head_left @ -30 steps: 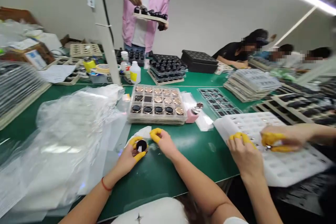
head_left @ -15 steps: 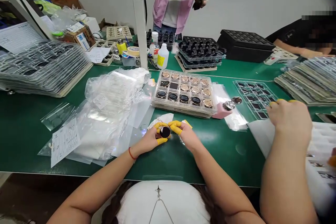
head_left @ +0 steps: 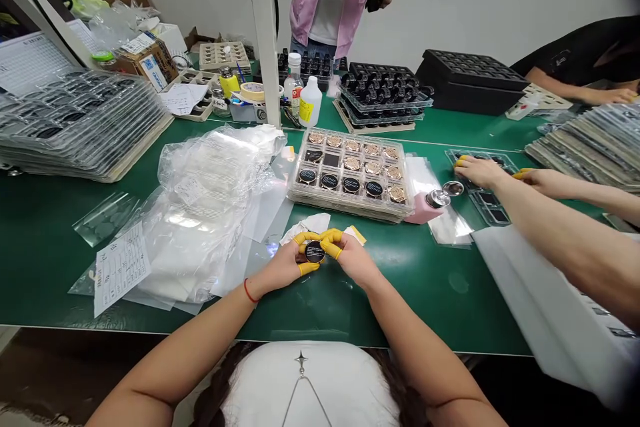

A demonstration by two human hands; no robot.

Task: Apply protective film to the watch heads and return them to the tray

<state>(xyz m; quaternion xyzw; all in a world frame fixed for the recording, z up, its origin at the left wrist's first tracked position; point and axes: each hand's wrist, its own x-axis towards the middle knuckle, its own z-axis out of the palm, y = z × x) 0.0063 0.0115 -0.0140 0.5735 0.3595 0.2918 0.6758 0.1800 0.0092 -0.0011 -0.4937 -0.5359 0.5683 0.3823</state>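
Observation:
A round black watch face [head_left: 315, 253] with lines of pale print faces up between my two hands, over the green table. Around its left side and below, yellow-cotted fingers of my left hand [head_left: 295, 257] grip it. My right hand [head_left: 345, 252], also in yellow finger cots, is closed at the upper right edge; whether it pinches a thin film there is too small to tell. Behind them lies a crumpled white cloth [head_left: 309, 225]. A stacked clear tray [head_left: 350, 203] beyond holds gold-coloured watch parts and several black round faces.
Plastic bags [head_left: 200, 233] and a paper slip [head_left: 121, 270] spread at left. A pink pump bottle [head_left: 425, 209] stands right of the tray. A co-worker's hands [head_left: 483, 172] reach over a clear tray [head_left: 493, 203] at right. Another person [head_left: 327, 13] holds a tray of black watches.
The watch face shows printed lines where a pale triangular patch was before. My right fingers moved slightly onto its edge. The co-worker's arm at right has reached forward to the clear tray.

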